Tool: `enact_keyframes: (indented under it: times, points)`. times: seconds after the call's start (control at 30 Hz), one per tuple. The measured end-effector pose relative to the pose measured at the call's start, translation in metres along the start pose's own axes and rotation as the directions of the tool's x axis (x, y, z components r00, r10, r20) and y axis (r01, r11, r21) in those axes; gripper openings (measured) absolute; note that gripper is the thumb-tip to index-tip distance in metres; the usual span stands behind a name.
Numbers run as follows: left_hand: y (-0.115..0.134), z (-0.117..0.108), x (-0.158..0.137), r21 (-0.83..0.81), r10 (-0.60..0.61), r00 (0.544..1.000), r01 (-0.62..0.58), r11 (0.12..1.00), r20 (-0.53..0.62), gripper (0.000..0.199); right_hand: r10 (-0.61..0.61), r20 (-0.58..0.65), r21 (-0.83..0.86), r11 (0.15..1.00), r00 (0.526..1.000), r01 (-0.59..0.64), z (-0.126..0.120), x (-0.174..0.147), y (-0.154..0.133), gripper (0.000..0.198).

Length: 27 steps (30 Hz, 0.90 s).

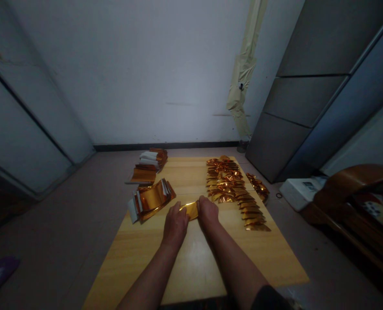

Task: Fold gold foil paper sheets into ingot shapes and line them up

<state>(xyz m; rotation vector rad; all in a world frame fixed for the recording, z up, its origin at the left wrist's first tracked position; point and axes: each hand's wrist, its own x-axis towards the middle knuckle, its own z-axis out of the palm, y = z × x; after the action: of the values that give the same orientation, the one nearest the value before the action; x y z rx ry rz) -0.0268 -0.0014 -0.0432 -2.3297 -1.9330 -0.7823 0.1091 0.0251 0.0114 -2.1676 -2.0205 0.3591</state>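
Between my two hands, just above the wooden table, is a sheet of shiny gold foil paper. My left hand grips its left end, fingers closed, and my right hand pinches its right end. The sheet looks bent or folded; its underside is hidden. Left of my left hand lies a loose stack of gold foil paper sheets with some white edges. To the right of my right hand, folded gold foil pieces overlap in rows, and one row runs toward me.
Another pile of foil sheets lies at the table's far left corner. More folded foil sits beyond the right edge. A grey refrigerator, a white box and wooden furniture stand on the right. A wall rises behind.
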Motion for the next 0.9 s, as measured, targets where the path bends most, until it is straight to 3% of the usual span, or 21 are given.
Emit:
enact_keyframes:
  times: [0.43, 0.9]
  points:
    - [0.003, -0.004, -0.002, 0.144, -0.014, 0.999, 0.007, 0.99, 0.047, 0.028, 0.036, 0.024, -0.003, 0.999, 0.999, -0.036, 0.0, 0.011, 0.0, 0.026]
    - [0.004, -0.006, -0.001, 0.148, -0.052, 0.997, 0.043, 0.988, 0.057, 0.026, 0.036, 0.025, -0.001, 0.999, 0.999, -0.036, -0.003, 0.008, -0.004, 0.023]
